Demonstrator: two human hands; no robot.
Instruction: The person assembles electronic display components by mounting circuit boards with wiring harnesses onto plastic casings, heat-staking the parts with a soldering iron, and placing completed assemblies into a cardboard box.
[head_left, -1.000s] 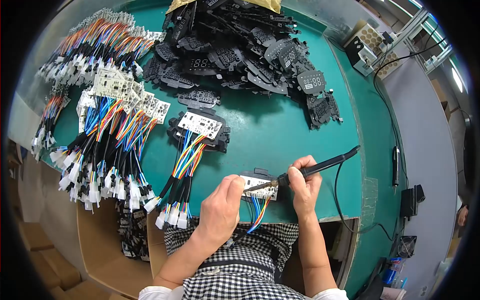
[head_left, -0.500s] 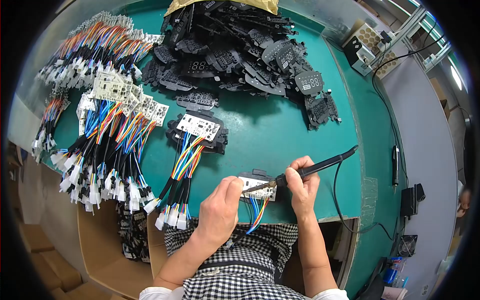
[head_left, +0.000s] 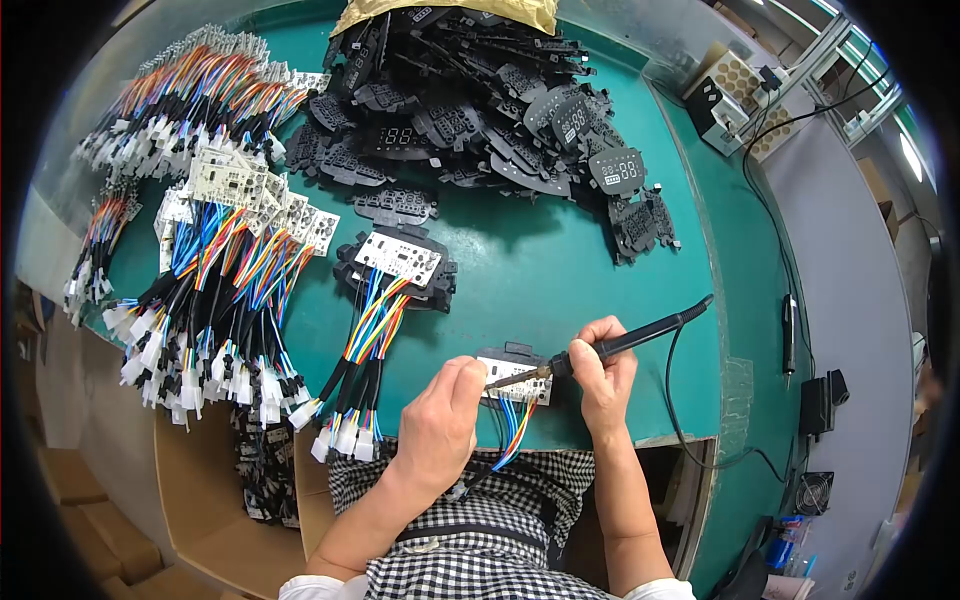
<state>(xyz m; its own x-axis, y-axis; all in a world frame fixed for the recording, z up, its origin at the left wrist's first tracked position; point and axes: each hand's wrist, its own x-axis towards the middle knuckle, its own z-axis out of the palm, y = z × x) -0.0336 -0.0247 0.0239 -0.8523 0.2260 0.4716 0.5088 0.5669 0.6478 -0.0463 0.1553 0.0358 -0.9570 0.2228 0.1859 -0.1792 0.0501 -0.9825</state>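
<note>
My right hand (head_left: pixel 605 375) grips a soldering iron (head_left: pixel 640 335) by its black handle. The iron's metal shaft lies slanted over a white circuit board (head_left: pixel 528 384), its tip pointing at the board's left end. There, the closed fingertips of my left hand (head_left: pixel 440 415) pinch the board's edge; whether they also hold something thin is hidden. Blue, red and yellow wires (head_left: pixel 515 440) run from the board down toward the apron. Behind the board shows the edge of a black plastic panel (head_left: pixel 520 351).
Left of my hands, another wired board (head_left: pixel 398 258) rests on black panels. Bundles of wired boards (head_left: pixel 240 190) with white connectors cover the left side. Black display panels (head_left: pixel 450 110) are heaped at the back. The iron's cord (head_left: pixel 672 400) loops right, near an electric screwdriver (head_left: pixel 790 335).
The soldering iron and my right hand have shifted very slightly. My left hand stays at the board's left end.
</note>
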